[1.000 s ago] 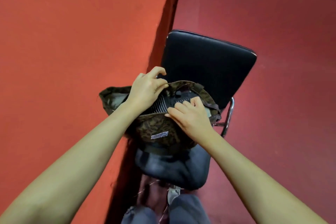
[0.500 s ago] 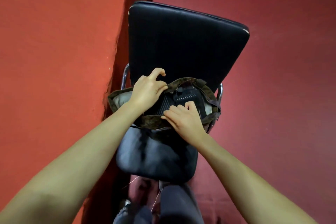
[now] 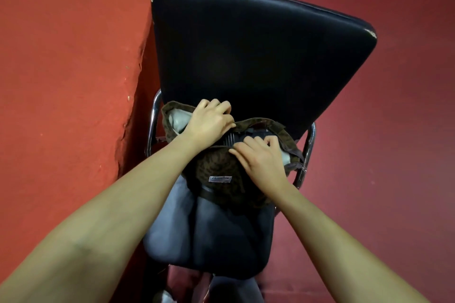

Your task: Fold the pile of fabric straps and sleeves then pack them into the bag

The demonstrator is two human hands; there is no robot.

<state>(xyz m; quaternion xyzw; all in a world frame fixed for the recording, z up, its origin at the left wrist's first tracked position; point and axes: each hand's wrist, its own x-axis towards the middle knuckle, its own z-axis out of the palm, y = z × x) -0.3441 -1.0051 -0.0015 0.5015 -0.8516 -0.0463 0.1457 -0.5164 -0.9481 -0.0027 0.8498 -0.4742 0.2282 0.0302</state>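
Head view: the brown patterned bag [image 3: 222,170] sits mid-frame on a dark chair [image 3: 246,56] (a small white label on its front). The left hand [image 3: 209,122] has its grip curled on the bag's far rim. The right hand [image 3: 262,158] pinches the near rim. Dark striped fabric [image 3: 230,141] lies inside the opening between them.

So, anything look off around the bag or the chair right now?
Only wear. The chair backrest has a chipped right corner, with pale scuffs along its top edge. The bag sits on the seat, mouth open, with the left hand and right hand at its rim.
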